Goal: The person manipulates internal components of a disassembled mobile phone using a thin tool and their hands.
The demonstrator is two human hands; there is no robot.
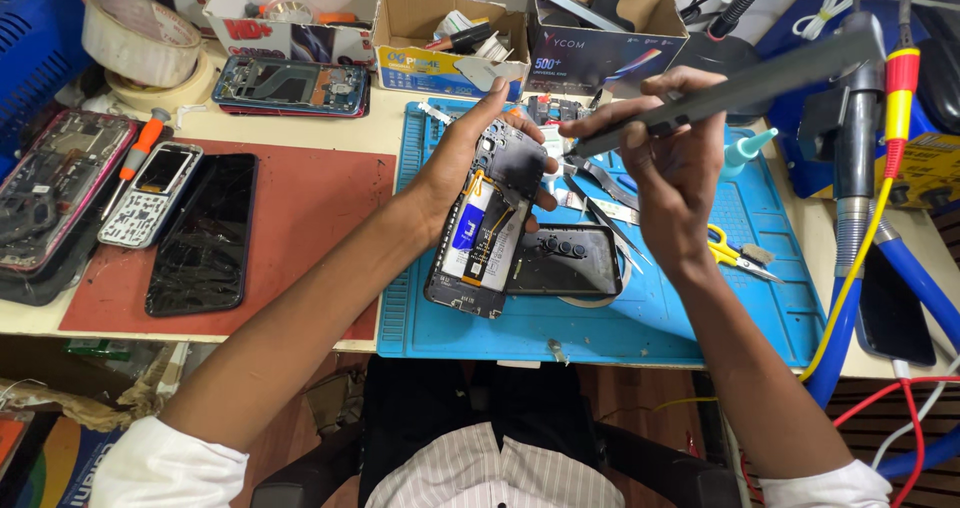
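Nearest me: both forearms come up from the lap onto the blue mat (700,313), which covers the counter (300,118) edge w/ a grippy work surface, so small parts stay put.

Left hand (462,163) holds the opened phone (485,233), back off, insides facing up. It's tilted, lower end resting on the mat, upper end lifted toward my view, I'd say to steady it and bring the top section up to the tool. Left fingers (497,96) wrap round the phone's top-left edge, thumb side hidden behind the frame; closed on it, firm.

Right hand (672,183) grips a long dark tool (740,93), prob a powered driver, fingers curled tight around its lower shaft. Tool slants from upper right down-left, tip at the phone's upper right part, just beside the left fingertips. Can't tell if the tip actually touches.

Just behind the phone, flat on the mat: the removed back cover (565,260), inner side up, touching the phone's right edge, parked close. Tweezers (610,230) and yellow scissors (735,250) lie right of it, w/in reach.

Further left, on the red mat (310,208): cracked black screen (203,233), small keypad phone frame (150,193), screwdriver (143,143).

Far edge: open cardboard boxes (450,38) of spares, tape rolls (145,53), and a hot-air handle (855,168) far right.
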